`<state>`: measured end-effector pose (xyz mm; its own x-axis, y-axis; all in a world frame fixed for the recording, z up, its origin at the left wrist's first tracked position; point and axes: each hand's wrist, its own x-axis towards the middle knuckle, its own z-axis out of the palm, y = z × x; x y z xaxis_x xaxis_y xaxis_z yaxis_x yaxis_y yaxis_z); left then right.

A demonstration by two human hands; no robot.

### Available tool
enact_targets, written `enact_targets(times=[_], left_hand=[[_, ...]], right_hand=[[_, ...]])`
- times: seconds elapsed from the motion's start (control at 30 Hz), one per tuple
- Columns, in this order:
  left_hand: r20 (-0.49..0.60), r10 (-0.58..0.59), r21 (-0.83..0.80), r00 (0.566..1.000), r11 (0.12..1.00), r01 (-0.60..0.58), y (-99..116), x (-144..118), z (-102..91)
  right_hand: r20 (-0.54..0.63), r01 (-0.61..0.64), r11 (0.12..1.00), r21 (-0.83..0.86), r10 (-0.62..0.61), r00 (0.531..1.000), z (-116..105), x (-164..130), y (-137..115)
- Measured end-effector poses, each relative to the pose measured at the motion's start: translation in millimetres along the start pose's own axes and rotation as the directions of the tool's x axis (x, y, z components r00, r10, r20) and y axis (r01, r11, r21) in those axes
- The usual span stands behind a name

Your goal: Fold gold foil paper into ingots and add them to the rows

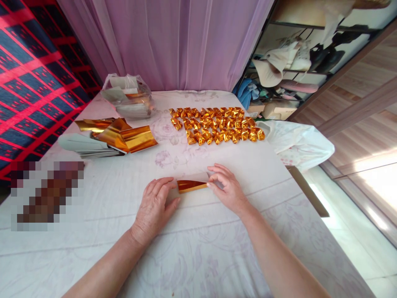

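A small sheet of gold foil paper [191,187] lies on the cloth in front of me, partly curled over, with its pale backing showing along the far side. My left hand [157,201] curves around the sheet's left end, its fingers at the far edge and the thumb lower and nearer me. At the right end, my right hand [228,189] pinches the paper's corner between thumb and index finger, the other fingers curled beyond it. Farther back are several folded gold foil pieces [217,124] in three rows.
Loose gold foil sheets [139,138] are stacked at the left, before a clear plastic bag [128,97] of more sheets. A white plastic bag [300,142] hangs by the table's right edge. Shelves with shoes [302,56] stand beyond. One blurred patch covers the left side.
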<state>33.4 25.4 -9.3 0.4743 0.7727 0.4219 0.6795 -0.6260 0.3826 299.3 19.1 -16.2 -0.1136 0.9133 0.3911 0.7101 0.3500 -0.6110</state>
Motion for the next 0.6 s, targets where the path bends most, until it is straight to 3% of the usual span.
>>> enact_targets(times=[0.17, 0.47, 0.6], left_hand=[[-0.025, -0.055, -0.076, 0.998, 0.996, 0.053, -6, 0, 2.4], [-0.098, -0.092, -0.309, 0.991, 0.949, 0.058, 3, 6, -5.7], [0.009, -0.26, -0.492, 0.966, 0.839, 0.23, 15, 3, -6.9]], right_hand=[[-0.003, 0.009, 0.998, 0.06, -0.008, 1.0, -5, 2, -11], [0.017, -0.168, 0.959, 0.23, 0.169, 0.985, -8, 2, -28], [0.04, -0.232, 0.929, 0.289, 0.23, 0.972, -7, 2, -34]])
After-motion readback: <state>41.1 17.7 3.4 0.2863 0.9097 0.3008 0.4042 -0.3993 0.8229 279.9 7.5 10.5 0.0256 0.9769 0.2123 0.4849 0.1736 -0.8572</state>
